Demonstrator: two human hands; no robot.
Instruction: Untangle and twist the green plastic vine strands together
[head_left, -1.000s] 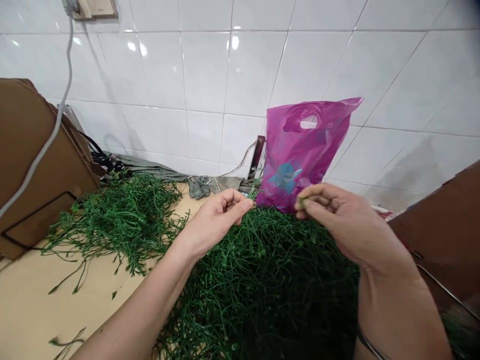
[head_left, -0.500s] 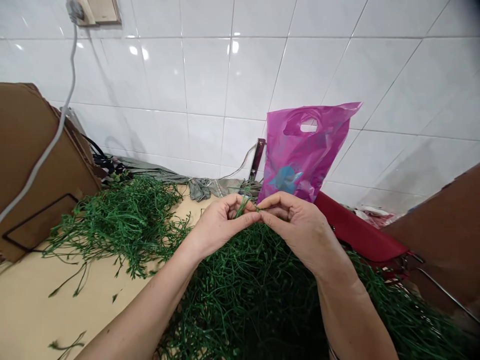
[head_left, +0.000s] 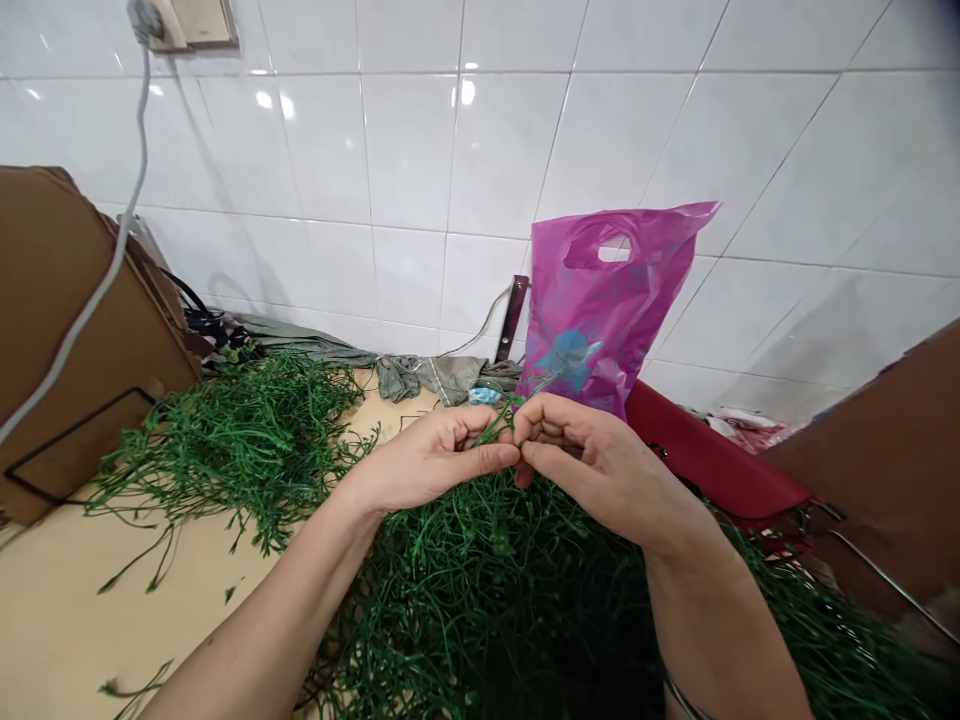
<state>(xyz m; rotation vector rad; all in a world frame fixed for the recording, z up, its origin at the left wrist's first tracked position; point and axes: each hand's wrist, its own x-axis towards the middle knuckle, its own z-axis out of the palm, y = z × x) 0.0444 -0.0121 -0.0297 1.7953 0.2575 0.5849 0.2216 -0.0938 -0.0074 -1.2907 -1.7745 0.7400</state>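
Thin green plastic-looking stems (head_left: 501, 428) run between my two hands, pinched at the fingertips. My left hand (head_left: 442, 445) is closed on them with thumb and forefinger. Fingertip to fingertip with it, my right hand (head_left: 581, 450) pinches the same stems at their right end. Exactly where the pieces join is hidden by my fingers. Right below my hands spreads a large heap of similar green stems (head_left: 450, 600), dark in the shadow at its middle. Another pile of green stems (head_left: 255, 430) lies to the left on the pale tabletop (head_left: 45, 590).
A purple plastic bag (head_left: 592, 300) stands against the tiled wall, behind my right hand. To its right lies a red bag (head_left: 720, 460). Cardboard boxes (head_left: 75, 330) stand at the left, with a grey power cable (head_left: 120, 250) hanging in front. Loose stems lie at lower left.
Both hands have dropped slightly, with their fingertips still together. The stems now poke up further above the fingers, and a small blue-and-white item shows behind my left hand.
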